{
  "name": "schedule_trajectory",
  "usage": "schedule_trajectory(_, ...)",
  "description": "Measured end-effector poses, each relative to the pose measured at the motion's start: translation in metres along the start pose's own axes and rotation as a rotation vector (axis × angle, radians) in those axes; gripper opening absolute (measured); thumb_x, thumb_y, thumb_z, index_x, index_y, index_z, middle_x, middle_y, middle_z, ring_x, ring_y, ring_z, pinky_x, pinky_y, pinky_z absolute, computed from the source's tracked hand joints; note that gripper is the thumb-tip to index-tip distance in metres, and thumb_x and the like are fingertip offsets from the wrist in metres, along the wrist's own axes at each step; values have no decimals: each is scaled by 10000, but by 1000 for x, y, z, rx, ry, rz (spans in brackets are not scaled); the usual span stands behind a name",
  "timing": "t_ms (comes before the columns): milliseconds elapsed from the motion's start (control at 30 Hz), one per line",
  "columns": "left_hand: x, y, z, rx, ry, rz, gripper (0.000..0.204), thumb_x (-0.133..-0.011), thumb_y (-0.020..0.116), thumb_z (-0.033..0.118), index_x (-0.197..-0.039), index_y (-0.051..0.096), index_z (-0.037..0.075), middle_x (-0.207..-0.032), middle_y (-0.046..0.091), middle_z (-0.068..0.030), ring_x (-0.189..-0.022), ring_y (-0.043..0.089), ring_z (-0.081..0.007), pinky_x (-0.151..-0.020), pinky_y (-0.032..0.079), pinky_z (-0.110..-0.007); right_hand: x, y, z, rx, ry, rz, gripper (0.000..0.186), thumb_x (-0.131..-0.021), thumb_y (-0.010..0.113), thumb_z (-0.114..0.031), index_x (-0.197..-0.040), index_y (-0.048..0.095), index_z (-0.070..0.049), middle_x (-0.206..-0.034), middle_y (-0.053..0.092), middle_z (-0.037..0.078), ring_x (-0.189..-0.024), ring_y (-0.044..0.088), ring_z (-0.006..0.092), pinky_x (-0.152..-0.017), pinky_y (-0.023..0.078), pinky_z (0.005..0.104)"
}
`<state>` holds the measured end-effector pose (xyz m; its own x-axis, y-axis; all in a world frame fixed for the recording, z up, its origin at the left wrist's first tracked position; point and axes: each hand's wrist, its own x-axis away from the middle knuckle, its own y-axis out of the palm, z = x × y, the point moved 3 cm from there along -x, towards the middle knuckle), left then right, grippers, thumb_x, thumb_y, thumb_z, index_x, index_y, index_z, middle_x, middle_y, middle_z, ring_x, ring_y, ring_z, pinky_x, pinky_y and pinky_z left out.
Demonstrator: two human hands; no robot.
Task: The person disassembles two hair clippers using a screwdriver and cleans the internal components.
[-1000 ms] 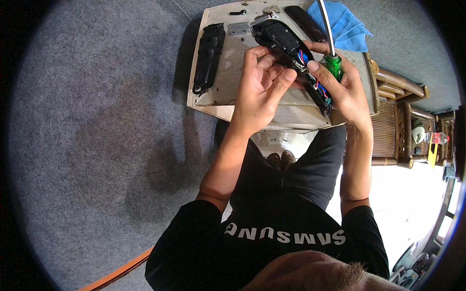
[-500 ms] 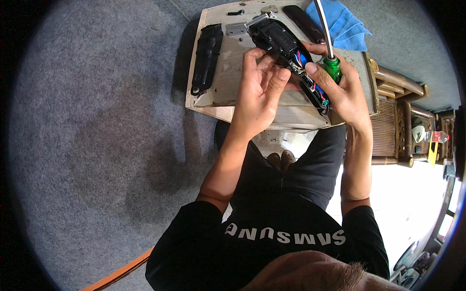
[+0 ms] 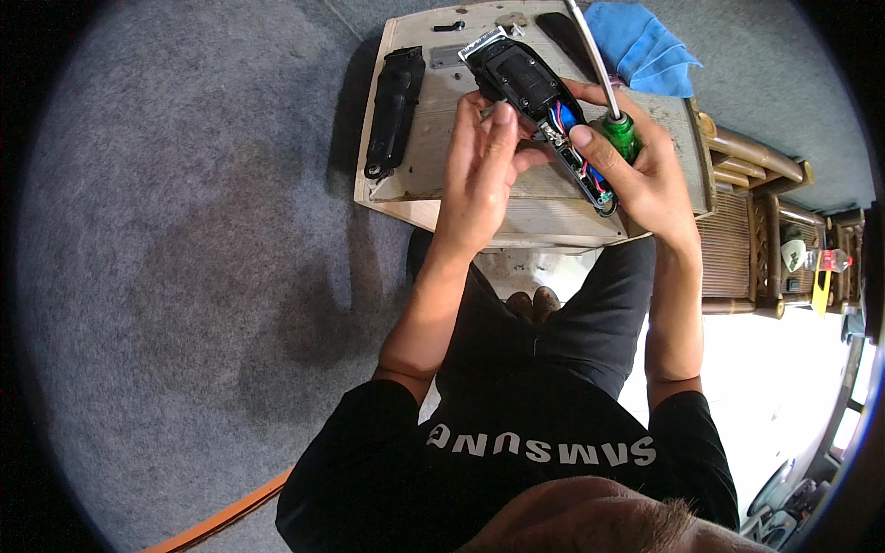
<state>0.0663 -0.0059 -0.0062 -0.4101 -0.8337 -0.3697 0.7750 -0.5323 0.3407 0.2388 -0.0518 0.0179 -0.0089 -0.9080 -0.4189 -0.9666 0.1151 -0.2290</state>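
Note:
An opened black hair clipper (image 3: 525, 78) slants above the wooden box top, its silver blade at the upper end and blue, red and white wires exposed. My right hand (image 3: 645, 175) grips its lower body with the thumb across the wiring, and also holds an upright green-handled screwdriver (image 3: 619, 136). My left hand (image 3: 475, 175) is closed on the clipper's left side, thumb raised by a small grey part; its fingertips are partly hidden. A black casing (image 3: 395, 111) lies at the box's left, near a small metal plate (image 3: 447, 57) and a little black part (image 3: 449, 27).
The wooden box top (image 3: 415, 180) also carries a dark elongated item (image 3: 562, 37) and folded blue cloth (image 3: 645, 46). Bamboo furniture (image 3: 733, 249) with a bottle (image 3: 834, 261) stands at right. Grey carpet (image 3: 184, 230) lies to the left; my legs are below the box.
The clipper and screwdriver have shifted slightly left and up, the screwdriver tipping leftward. My left thumb has risen along the clipper's side, and its fingers have closed in more.

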Motion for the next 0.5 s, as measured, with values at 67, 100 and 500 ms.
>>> schedule_trajectory(67, -3, -2, 1, 121, -68, 71, 352, -1142, 438, 350, -1323, 448, 48, -1182, 639, -105, -1070, 652, -168, -906, 595, -420, 0, 2, 0, 21, -23, -5, 425, -1007, 713, -246, -1361, 647, -20, -938, 702, 48, -848, 573, 82, -776, 491, 265)
schedule_trajectory(100, -4, -2, 1, 149, -78, 91, 377, -1137, 439, 388, -1295, 494, 50, -1167, 654, -107, -1038, 672, -176, -903, 601, -423, 0, 2, -1, 26, -34, -5, 424, -1008, 712, -245, -1362, 647, -22, -933, 699, 47, -842, 569, 80, -772, 489, 265)
schedule_trajectory(500, -11, -13, 8, 159, -206, -44, 435, -1126, 464, 420, -1324, 555, 44, -1212, 672, -103, -1093, 680, -186, -947, 587, -426, 3, -1, -1, 67, 13, 18, 433, -997, 725, -241, -1355, 647, -9, -1019, 749, 129, -901, 653, 96, -828, 535, 302)
